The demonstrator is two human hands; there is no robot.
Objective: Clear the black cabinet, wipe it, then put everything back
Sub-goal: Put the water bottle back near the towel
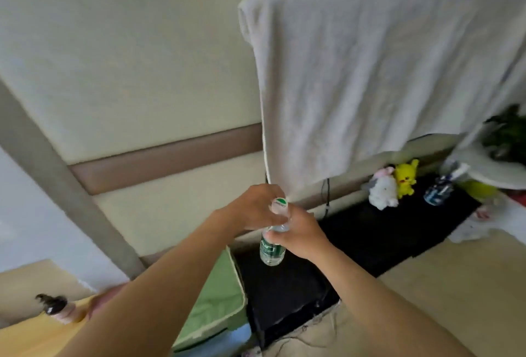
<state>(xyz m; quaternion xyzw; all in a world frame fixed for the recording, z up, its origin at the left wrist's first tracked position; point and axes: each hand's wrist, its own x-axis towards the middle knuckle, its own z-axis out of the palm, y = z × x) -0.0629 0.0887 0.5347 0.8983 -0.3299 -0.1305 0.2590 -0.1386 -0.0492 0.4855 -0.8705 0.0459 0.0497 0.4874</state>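
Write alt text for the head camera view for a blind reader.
Two hands hold a clear plastic water bottle with a green label upright over a black cabinet, left hand at its cap, right hand round its neck. A white plush toy and a yellow plush toy sit farther back.

Hands, two: left hand [253,208] and right hand [301,235]. Water bottle [271,251], one, clear with a green label. Cabinet [370,231], one, black. Plush toys, two: a white toy [382,190] and a yellow toy [405,177]. Blue-labelled container [437,190], one; its kind cannot be told. Towel [370,72], one, white. Cushion [222,294], one, green. Pump bottle [57,307], one, dark-headed. Plant [506,129], one. Cable [326,194], one, black.
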